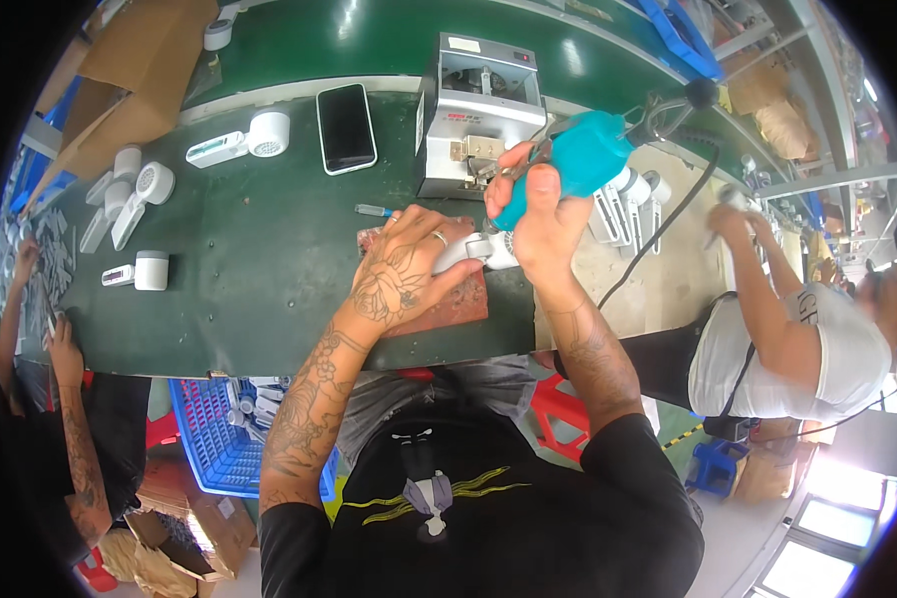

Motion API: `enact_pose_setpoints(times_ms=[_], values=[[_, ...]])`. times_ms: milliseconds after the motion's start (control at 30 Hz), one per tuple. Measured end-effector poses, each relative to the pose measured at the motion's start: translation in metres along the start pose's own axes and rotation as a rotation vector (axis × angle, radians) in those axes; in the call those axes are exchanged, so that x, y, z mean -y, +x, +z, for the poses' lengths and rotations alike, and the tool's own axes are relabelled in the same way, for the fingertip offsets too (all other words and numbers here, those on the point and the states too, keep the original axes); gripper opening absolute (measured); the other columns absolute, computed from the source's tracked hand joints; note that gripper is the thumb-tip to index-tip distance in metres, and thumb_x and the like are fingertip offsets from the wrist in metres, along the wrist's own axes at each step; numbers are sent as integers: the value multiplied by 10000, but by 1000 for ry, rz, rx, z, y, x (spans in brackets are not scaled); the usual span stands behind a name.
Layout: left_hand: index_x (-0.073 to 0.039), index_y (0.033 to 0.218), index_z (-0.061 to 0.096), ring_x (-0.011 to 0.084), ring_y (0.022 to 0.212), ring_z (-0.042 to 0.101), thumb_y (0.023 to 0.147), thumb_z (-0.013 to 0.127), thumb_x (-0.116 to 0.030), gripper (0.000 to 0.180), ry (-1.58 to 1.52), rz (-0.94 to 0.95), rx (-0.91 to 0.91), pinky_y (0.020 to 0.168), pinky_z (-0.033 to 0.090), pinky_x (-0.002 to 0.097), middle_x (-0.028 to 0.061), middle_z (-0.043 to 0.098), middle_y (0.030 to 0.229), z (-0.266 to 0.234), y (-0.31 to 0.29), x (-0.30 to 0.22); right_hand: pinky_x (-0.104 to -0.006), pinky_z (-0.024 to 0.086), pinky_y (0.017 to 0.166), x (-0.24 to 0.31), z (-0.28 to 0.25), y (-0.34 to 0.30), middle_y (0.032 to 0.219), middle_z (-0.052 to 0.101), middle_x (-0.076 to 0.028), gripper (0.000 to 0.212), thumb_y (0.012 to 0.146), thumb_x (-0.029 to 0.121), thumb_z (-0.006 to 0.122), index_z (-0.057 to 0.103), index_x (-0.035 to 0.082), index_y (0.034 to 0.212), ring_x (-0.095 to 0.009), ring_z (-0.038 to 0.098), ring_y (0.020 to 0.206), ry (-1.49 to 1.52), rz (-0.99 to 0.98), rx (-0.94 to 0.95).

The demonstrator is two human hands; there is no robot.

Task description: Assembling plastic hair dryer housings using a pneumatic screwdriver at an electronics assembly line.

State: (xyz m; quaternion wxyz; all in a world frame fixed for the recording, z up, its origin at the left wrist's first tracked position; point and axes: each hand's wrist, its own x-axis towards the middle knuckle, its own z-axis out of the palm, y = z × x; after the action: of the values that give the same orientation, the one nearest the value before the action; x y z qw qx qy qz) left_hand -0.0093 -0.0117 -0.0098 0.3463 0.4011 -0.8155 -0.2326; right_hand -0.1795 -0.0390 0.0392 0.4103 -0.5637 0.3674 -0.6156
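My left hand [401, 267] is closed around the handle of a white handheld device [475, 249], pressing it on a worn reddish pad [458, 311]. The device's round head lies partly hidden under my right hand [546, 224]. That hand grips a teal electric screwdriver [586, 151], tilted so its lower tip comes down at the joint between handle and head. Whether the tip touches a screw is hidden. A cable runs from the screwdriver's upper end. Just beyond my left fingers lies a small blue-capped pen [374, 210].
A grey screw feeder [483, 105] stands behind my hands, with a phone [347, 130] left of it. More white devices lie on the green table [269, 269], others at right [628, 204]. A blue basket [214, 448] holds parts below. Co-workers [797, 349] sit at both sides.
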Motion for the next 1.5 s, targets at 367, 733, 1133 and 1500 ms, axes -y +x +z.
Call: enact_pose_setpoints(times_ms=[367, 733, 1133, 1500], values=[[-19, 1058, 699, 312, 1050, 570, 872, 725, -370, 397, 72, -11, 7, 958, 455, 443, 105, 639, 1071, 4, 1, 0, -328, 470, 569, -18, 1, -8, 697, 534, -65, 436, 993, 415, 632, 546, -12, 964, -173, 545, 610, 110, -5, 4], [-50, 1131, 686, 307, 1030, 569, 913, 671, -324, 350, 49, 4, 21, 950, 455, 438, 105, 628, 1069, 0, 0, -1, -316, 473, 563, -3, 5, 10, 690, 541, -67, 453, 1013, 432, 590, 549, -18, 982, -173, 563, 610, -9, -30, -93], [-69, 1137, 696, 320, 986, 580, 914, 634, -188, 259, 26, 55, -33, 918, 471, 431, 105, 649, 1032, 2, -3, -1, -308, 469, 540, -24, 10, 44, 654, 541, -58, 375, 1039, 362, 564, 552, -6, 968, -167, 557, 575, -52, -153, -51], [-67, 1184, 676, 299, 1010, 578, 901, 640, -225, 326, 39, 4, 20, 927, 463, 439, 93, 644, 1054, -3, 3, -2, -331, 472, 559, 17, -4, -20, 661, 544, -68, 590, 998, 533, 564, 553, -56, 1020, -178, 559, 576, -23, -11, -7]])
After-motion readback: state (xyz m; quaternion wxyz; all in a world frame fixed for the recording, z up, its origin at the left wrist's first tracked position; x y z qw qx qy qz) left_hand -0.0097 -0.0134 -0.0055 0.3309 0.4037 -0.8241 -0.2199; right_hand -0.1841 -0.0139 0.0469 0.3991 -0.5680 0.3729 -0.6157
